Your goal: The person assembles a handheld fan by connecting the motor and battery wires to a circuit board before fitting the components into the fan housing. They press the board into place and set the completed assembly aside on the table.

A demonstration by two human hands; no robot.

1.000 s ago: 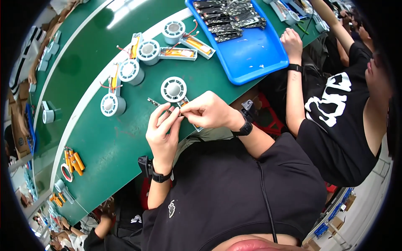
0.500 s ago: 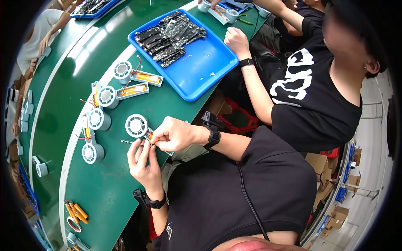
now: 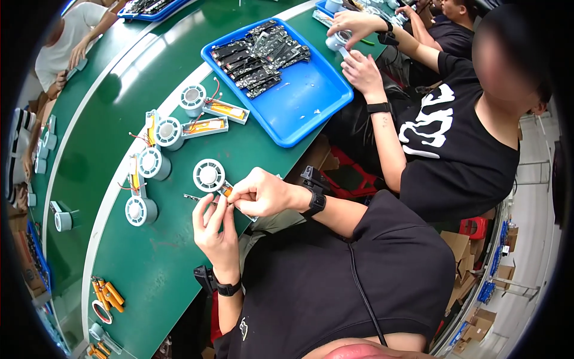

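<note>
A pale blue handheld fan housing (image 3: 209,175) lies on the green table, round head away from me, its open handle partly hidden under my right hand. A bit of orange battery (image 3: 226,190) shows in that handle. My left hand (image 3: 216,230) has its fingertips pinched on a narrow dark circuit board (image 3: 191,197), whose end sticks out to the left. Close against those fingertips, my right hand (image 3: 260,192) is closed in a pinch over the handle. What sits between its fingers is too small to make out.
Several fan housings (image 3: 169,133) with orange batteries and red wires stand beyond my hands. A blue tray (image 3: 299,122) holds many circuit boards (image 3: 260,57). At the lower left lie orange batteries (image 3: 109,294) and a tape roll (image 3: 101,312). A co-worker's hands (image 3: 363,70) are at the right.
The whole scene has shifted slightly right in view. My hands keep nearly the same pinch at the fan handle. The co-worker's two hands have come together on a fan housing.
</note>
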